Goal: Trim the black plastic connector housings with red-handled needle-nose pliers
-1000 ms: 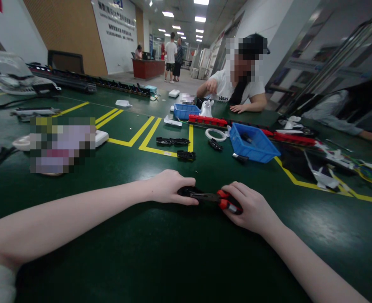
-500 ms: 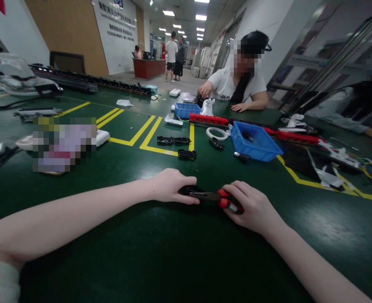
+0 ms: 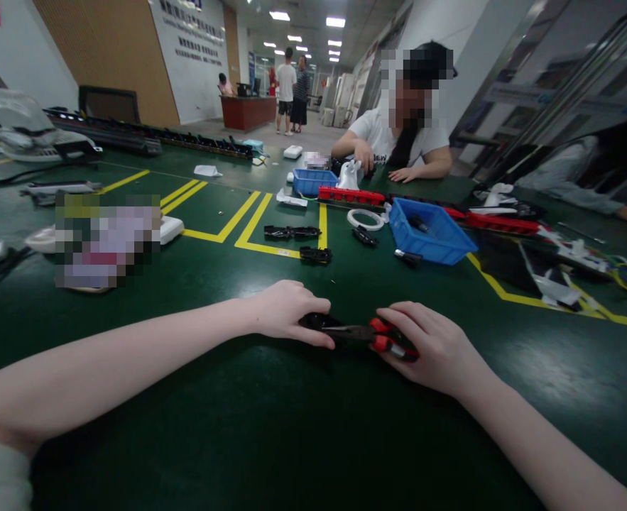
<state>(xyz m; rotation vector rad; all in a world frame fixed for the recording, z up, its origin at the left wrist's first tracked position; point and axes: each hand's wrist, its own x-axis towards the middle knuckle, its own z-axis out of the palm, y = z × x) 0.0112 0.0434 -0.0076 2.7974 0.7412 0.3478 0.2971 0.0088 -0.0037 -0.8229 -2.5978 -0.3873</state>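
Low over the green table, my left hand (image 3: 292,312) is closed around a small black part (image 3: 316,323), mostly covered by the fingers. My right hand (image 3: 430,344) grips red-and-black handled pliers (image 3: 381,335). Their long, thin metal jaws point left and reach the black part. Whether the jaws clamp it or only touch it, I cannot tell. Farther up the table lie similar-looking black parts: a longer one (image 3: 292,232), a short one (image 3: 316,255) and another (image 3: 365,235) beside a white ring-shaped roll (image 3: 365,219).
A blue bin (image 3: 433,231) stands at right, with a small dark piece (image 3: 407,256) before it. A smaller blue bin (image 3: 314,182) and red strips (image 3: 351,196) lie behind. At left is a blurred-out flat object (image 3: 108,245). A co-worker (image 3: 398,142) sits opposite.
My right hand and the pliers have shifted very slightly to the right. My left hand stays on the black part. The co-worker's raised hand has moved a little right and lower.
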